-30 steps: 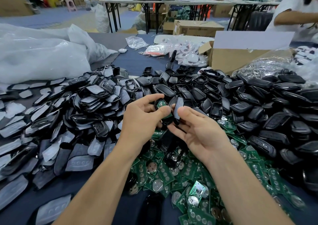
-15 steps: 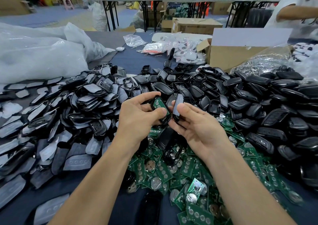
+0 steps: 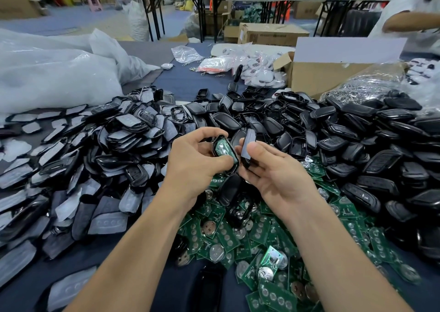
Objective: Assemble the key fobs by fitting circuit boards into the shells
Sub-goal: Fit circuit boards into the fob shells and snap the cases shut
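Warehouse workroom, folding tables and cartons at the back; up close, a dark blue tabletop (image 3: 185, 82) heaped with key fob parts. I see a mound of black shells (image 3: 357, 133) on the right, a mound of grey film-backed covers (image 3: 95, 149) on the left, and a spread of green circuit boards (image 3: 238, 235) nearest me, many carrying round silver coin cells.

The left hand (image 3: 190, 166) grips one shell half (image 3: 234, 166), thumb and fingers curled round it, raised over the boards. A green circuit board (image 3: 221, 148) sits inside that half, facing me. The right hand (image 3: 278, 175) pinches a second shell half (image 3: 247, 147) upright, just beside the first, the two edges close but not yet joined.

My judgement: for this fob the board looks fitted, and what remains is to bring the two halves together and press them closed. For the whole job, very little seems done. I cannot pick out any finished fob for certain among the heaps, and a great many loose shells, covers and boards are waiting.

Writing: a brown carton (image 3: 273, 35) beyond the tabletop has a dark line of print along its upper edge, too small for me to read. The boards bear pale markings, also illegible. I find no brand name anywhere
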`<state>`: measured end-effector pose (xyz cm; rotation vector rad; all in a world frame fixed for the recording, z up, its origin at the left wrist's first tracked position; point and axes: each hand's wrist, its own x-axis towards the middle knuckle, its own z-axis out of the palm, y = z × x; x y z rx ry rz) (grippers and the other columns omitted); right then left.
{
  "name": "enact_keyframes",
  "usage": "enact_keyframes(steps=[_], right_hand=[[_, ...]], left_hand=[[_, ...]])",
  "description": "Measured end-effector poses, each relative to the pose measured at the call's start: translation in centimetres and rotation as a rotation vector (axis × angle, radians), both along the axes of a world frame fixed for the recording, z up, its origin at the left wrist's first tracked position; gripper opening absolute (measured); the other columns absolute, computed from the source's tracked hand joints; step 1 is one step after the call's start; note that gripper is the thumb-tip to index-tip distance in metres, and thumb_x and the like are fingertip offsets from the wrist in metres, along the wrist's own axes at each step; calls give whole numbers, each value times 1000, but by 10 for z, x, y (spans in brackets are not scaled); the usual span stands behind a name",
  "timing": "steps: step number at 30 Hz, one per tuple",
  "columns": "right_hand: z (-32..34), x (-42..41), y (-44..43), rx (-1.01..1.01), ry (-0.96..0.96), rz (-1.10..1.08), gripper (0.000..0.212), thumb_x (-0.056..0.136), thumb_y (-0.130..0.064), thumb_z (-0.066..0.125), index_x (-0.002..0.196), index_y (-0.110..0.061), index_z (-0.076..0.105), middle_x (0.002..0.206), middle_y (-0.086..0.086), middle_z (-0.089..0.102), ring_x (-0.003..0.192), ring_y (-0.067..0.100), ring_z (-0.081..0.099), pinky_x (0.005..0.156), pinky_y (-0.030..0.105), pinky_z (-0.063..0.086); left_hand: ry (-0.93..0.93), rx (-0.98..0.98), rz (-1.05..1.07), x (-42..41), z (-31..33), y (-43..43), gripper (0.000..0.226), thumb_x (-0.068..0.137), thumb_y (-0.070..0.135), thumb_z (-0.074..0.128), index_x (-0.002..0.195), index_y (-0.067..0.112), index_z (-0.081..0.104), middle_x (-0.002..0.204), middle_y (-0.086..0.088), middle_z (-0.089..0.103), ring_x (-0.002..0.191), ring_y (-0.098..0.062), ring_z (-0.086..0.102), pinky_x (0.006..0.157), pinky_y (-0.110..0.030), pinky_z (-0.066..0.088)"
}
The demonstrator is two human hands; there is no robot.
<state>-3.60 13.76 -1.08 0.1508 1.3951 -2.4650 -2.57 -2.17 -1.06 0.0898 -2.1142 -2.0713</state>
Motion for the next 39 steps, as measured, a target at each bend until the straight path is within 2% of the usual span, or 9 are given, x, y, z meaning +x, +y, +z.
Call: enact_keyframes(steps=[4, 8, 12, 14, 20, 25, 28, 34, 39], right_hand=[[-1, 0, 1, 33, 15, 12, 37, 71, -23, 76, 105, -8, 77, 107, 10, 80, 91, 16, 76, 76, 28, 62], [-2, 2, -2, 75, 87, 10, 38, 69, -19, 78, 106, -8, 77, 101, 6, 80, 88, 13, 76, 76, 27, 62], [-6, 4, -3, 230, 196, 0, 19, 80, -5, 82, 90, -21, 83, 95, 1, 81, 86, 11, 77, 74, 23, 62], [-8, 4, -3, 309, 262, -13, 28, 81, 0, 83, 83, -29, 83, 95, 1, 82, 88, 14, 78, 74, 24, 62], [-14, 1, -3, 554, 340, -67, 34, 66, -20, 88, 98, -29, 83, 94, -2, 81, 93, 21, 78, 88, 49, 62], [-16, -2, 0, 675, 366, -112, 38, 60, -29, 89, 97, -35, 82, 90, -10, 81, 90, 11, 78, 86, 43, 63], [-16, -3, 1, 718, 371, -129, 38, 62, -23, 94, 97, -30, 83, 88, -11, 81, 88, 6, 77, 85, 40, 63], [-11, -2, 4, 799, 387, -94, 34, 61, -15, 99, 80, -36, 78, 83, -18, 79, 82, -2, 74, 84, 29, 63], [-7, -1, 8, 805, 405, -18, 35, 63, -11, 97, 88, -32, 81, 88, -11, 80, 87, 1, 75, 88, 31, 62]], left_hand=[[-16, -4, 56, -1, -1, 1, 45, 62, 1, 80, 98, 28, 77, 80, -10, 79, 68, -24, 68, 75, -55, 61], [-30, -42, 105, -1, -3, 2, 42, 69, 0, 80, 100, 29, 74, 80, -3, 80, 66, -16, 71, 72, -44, 63], [-28, -40, 92, 0, -2, 4, 33, 81, 0, 77, 93, 31, 77, 78, -4, 80, 69, -17, 76, 60, -30, 62], [-25, -31, 96, -1, -1, 4, 29, 85, 1, 74, 91, 29, 78, 78, -4, 80, 69, -17, 76, 59, -30, 62], [-99, 91, 17, -1, 0, 9, 31, 92, -3, 67, 93, 24, 81, 71, 2, 75, 62, -9, 69, 62, -29, 61], [-116, 120, -110, 0, 0, 10, 46, 94, -12, 57, 104, 27, 77, 81, 1, 78, 75, -10, 73, 78, -38, 66], [-115, 144, -160, 0, -1, 6, 46, 93, -15, 58, 107, 25, 77, 98, -11, 81, 85, -19, 76, 75, -34, 65], [-102, 93, -225, -3, -4, -7, 44, 85, -16, 71, 113, 18, 75, 101, -6, 82, 83, -15, 77, 71, -27, 63], [-76, 77, -226, -3, -4, -13, 47, 76, -17, 79, 109, 16, 78, 98, -10, 81, 85, -17, 78, 73, -23, 60]])
